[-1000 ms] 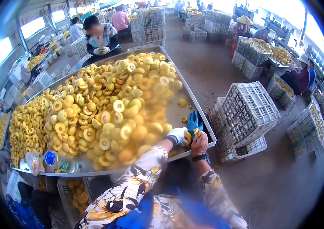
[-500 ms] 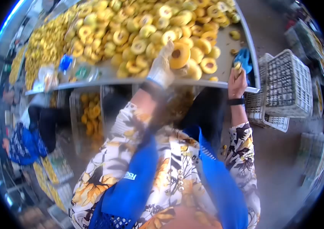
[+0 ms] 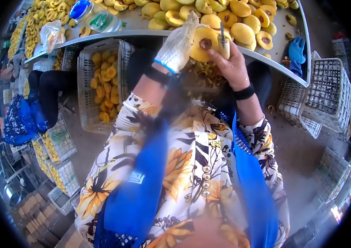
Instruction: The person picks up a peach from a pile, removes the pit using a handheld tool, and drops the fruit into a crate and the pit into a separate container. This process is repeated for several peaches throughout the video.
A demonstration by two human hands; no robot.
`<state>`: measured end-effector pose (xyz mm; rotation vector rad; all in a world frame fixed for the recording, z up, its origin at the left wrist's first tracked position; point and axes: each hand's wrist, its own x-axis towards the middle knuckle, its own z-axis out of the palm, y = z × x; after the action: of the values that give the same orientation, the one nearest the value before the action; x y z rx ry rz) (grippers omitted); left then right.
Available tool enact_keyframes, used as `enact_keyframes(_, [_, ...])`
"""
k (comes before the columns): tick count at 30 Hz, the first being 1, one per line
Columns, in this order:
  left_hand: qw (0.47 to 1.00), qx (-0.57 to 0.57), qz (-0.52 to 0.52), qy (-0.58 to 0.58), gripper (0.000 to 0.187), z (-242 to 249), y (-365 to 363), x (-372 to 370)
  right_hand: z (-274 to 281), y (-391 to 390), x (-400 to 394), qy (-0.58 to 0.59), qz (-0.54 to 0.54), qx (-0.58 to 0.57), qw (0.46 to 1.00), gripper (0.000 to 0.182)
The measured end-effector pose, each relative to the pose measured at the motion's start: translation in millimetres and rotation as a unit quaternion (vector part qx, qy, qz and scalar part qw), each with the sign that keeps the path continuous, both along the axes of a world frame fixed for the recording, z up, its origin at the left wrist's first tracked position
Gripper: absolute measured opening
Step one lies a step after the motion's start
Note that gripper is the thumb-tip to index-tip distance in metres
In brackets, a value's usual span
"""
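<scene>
My left hand (image 3: 176,46), in a white knitted glove, is closed around a halved yellow fruit (image 3: 202,44) whose brown pit hollow faces up. My right hand (image 3: 234,66), bare with a black wristband, grips a small knife (image 3: 224,43) with a pale handle and a thin dark upright blade. The right thumb touches the fruit's edge. Both hands are together over the near edge of a metal table (image 3: 142,34). Many halved yellow fruits (image 3: 243,33) lie just beyond them.
A blue-capped bottle (image 3: 94,17) and a plastic bag (image 3: 52,35) lie at the table's left. Below stands a crate (image 3: 85,87) of fruit. A blue glove (image 3: 296,51) rests at the right corner, near stacked crates (image 3: 322,93). Another person (image 3: 20,120) sits at left.
My right hand has moved left from the table's right corner, bringing the knife against the fruit in my left hand. The view has shifted, so the table sits higher.
</scene>
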<state>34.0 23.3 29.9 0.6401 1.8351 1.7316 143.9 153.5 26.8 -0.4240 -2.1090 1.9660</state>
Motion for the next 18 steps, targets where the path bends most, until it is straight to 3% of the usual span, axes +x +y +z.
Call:
enact_keyframes(1, [0.999, -0.033, -0.015, -0.025, 0.063, 6.4, -3.8, -2.2, -1.5, 0.1, -0.2, 0.012, 0.012, 0.013, 1.0, 0.041])
enact_keyframes(3, [0.985, -0.045, -0.026, 0.165, 0.06, 10.8, -8.4, -0.4, 1.6, -1.7, 0.6, 0.023, 0.022, 0.046, 0.998, 0.037])
enact_keyframes(4, [0.995, -0.054, -0.079, 0.036, 0.056, 25.8, -7.4, -3.1, 3.2, -2.1, 0.5, 0.029, 0.026, 0.063, 0.997, 0.036])
enact_keyframes(5, [0.986, -0.076, -0.116, -0.089, 0.054, 40.7, -6.4, -5.7, 3.9, -3.4, 0.1, 0.031, 0.019, -0.004, 0.999, 0.034])
enact_keyframes(7, [0.989, 0.04, -0.122, 0.077, 0.055, 17.0, -8.1, -5.5, 8.3, -5.3, -4.3, 0.027, 0.002, -0.134, 0.991, 0.031])
enact_keyframes(9, [0.976, 0.172, -0.087, 0.101, 0.055, 7.3, -7.8, 0.0, 15.4, -5.2, -8.2, 0.0, -0.028, -0.258, 0.966, 0.026])
enact_keyframes(10, [0.968, 0.244, -0.054, 0.04, 0.053, 8.4, -6.9, 10.5, 17.6, -5.3, -10.4, -0.021, -0.045, -0.319, 0.947, 0.023])
enact_keyframes(12, [0.972, 0.21, -0.017, 0.1, 0.056, 6.8, -1.0, 20.9, 13.4, -16.5, -16.2, -0.001, -0.104, -0.35, 0.931, 0.02])
enact_keyframes(14, [0.979, 0.196, 0.056, 0.005, 0.051, 9.0, 3.7, 33.1, 26.8, -41.4, -16.5, -0.008, -0.156, -0.401, 0.903, 0.02])
enact_keyframes(15, [0.976, 0.196, 0.092, -0.018, 0.047, -1.2, 4.3, 27.7, 21.9, -52.0, -15.1, 0.023, -0.166, -0.334, 0.928, 0.021])
enact_keyframes(16, [0.971, 0.2, 0.127, -0.037, 0.045, -9.7, 6.5, 19.0, 27.5, -54.8, -10.2, -0.065, -0.14, -0.24, 0.958, 0.018])
enact_keyframes(17, [0.964, 0.205, 0.16, -0.057, 0.044, 2.4, 10.2, 14.3, 26.4, -57.3, -9.7, -0.053, -0.12, -0.219, 0.967, 0.016])
enact_keyframes(18, [0.885, 0.328, 0.134, -0.303, 0.039, 17.2, 11.0, 19.7, 21.6, -60.8, -6.8, -0.042, -0.101, -0.197, 0.974, 0.014])
